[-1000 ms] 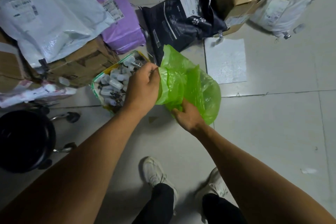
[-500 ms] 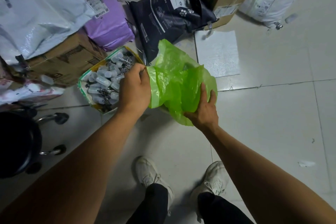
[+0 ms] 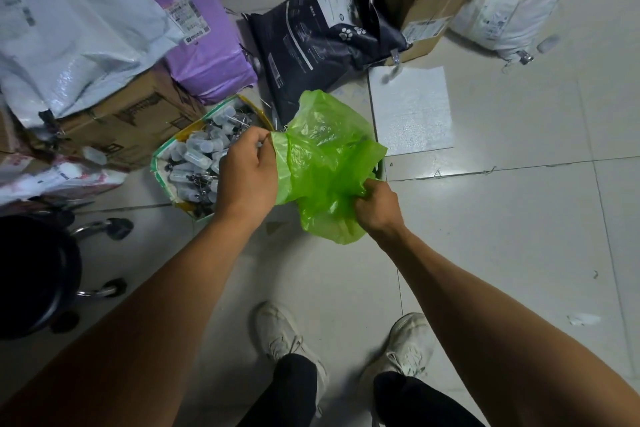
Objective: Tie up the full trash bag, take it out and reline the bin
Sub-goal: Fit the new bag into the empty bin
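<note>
A thin bright green trash bag [image 3: 322, 156] hangs crumpled in the air over the tiled floor, at the centre of the head view. My left hand [image 3: 247, 172] pinches its left edge near the top. My right hand [image 3: 375, 206] is clenched on the bag's lower right folds. A sliver of a pale rim [image 3: 380, 168] peeks out behind the bag's right side; I cannot tell what it belongs to. No other bin shows.
A container of small plastic vials [image 3: 197, 156] sits just left of my left hand. Cardboard boxes [image 3: 131, 121], parcels, a purple package [image 3: 204, 55] and a dark bag [image 3: 318, 38] crowd the back. A black wheeled stool [image 3: 38, 270] stands left. My shoes [image 3: 280, 333] are below.
My right hand went from lying flat against the bag's outside to gripping its lower folds. The bag has bunched up more between my hands. My left hand kept its grip.
</note>
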Demonstrator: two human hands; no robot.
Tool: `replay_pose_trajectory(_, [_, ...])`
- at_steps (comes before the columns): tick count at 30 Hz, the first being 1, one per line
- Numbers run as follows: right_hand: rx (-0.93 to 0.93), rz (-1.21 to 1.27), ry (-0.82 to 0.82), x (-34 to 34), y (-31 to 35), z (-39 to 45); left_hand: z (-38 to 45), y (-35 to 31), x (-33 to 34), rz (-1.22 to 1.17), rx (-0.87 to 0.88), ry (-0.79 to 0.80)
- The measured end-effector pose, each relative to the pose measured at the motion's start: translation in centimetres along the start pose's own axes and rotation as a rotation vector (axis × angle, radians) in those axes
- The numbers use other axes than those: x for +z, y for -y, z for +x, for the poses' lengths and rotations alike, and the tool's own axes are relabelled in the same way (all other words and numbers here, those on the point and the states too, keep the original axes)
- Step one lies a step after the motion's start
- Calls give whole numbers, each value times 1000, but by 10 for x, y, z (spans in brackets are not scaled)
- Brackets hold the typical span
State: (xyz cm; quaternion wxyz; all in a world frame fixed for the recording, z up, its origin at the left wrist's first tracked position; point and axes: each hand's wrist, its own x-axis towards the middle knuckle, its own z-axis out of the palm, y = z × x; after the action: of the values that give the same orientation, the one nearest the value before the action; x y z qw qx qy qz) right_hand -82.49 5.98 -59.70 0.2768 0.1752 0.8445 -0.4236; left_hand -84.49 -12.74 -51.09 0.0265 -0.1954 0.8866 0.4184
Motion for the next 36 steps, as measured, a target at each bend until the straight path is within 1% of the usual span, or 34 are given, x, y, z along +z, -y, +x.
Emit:
replay_pose_trajectory(4, [-154, 104, 22, 9, 19, 4, 4, -6, -3, -59, 47, -56])
replay_pose_trajectory(7, [-224, 80, 11, 14, 28, 11, 13, -3, -2, -71, 85, -113])
replay_pose_trajectory(13, [-177, -249, 37, 20, 8, 37, 27, 20, 23, -61, 138, -87])
replay_pose_trajectory(17, [-167, -453, 123, 35, -7, 65, 41, 40, 41, -31, 228, -68])
replay_pose_trajectory(22, [-180, -668, 196, 61, -17, 102, 58, 65, 59, -35, 283, 45])
replay_pose_trajectory(25, [-212, -740, 259, 82, -26, 123, 68, 79, 65, -30, 295, 105])
replay_pose_trajectory(27, [-195, -721, 280, 93, -34, 137, 74, 87, 68, -38, 307, 161])
replay_pose_trajectory(30, [-280, -772, 392, 99, -40, 150, 81, 95, 70, -6, 334, 231])
replay_pose_trajectory(31, [-232, -661, 416, 97, -34, 146, 83, 98, 70, 16, 343, 251])
replay_pose_trajectory(32, [-208, -609, 419, 94, -27, 143, 85, 100, 69, 36, 350, 271])
replay_pose_trajectory(34, [-319, -588, 389, 86, -17, 138, 87, 103, 67, 69, 341, 302])
replay_pose_trajectory(36, [-329, -540, 383, 75, -8, 131, 87, 103, 64, 80, 332, 314])
